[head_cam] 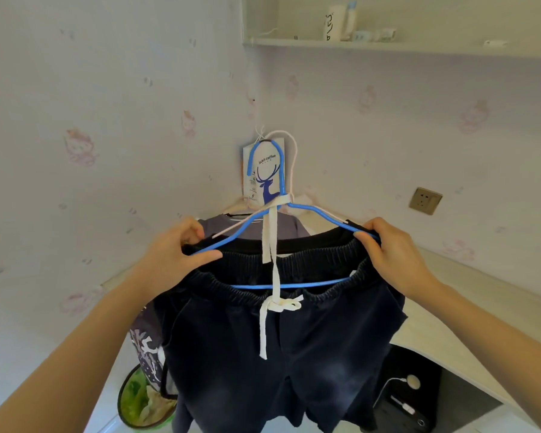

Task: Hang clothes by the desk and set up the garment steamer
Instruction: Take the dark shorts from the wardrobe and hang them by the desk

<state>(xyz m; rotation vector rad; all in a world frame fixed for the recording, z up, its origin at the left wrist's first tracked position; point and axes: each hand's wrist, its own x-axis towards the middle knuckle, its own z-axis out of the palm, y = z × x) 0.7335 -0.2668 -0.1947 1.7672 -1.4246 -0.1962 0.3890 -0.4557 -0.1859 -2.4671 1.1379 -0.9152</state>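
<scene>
**Item: dark shorts on blue hanger, being hung at the desk corner**

Head view. Dark shorts (281,354) with a white drawstring (275,304), waistband stretched over a blue wire hanger (278,214). The hook rides on a fixing in the wall corner, in front of a paper coffee bag (264,173). Left hand (172,257): fingers curled, pinching waistband and hanger arm at its left end. Right hand (394,254): fingers curled likewise on the right end.

Step, as judged: seating the waistband on the hanger; steamer not in view. Next move likely calls for letting go evenly so the hanger hangs level.

Surroundings: a grey garment (250,228) hangs behind; pale curved desk (434,332); patterned wallpaper; wall socket (425,200); shelf (388,45) with small containers; green-lined bin (144,401) below.
</scene>
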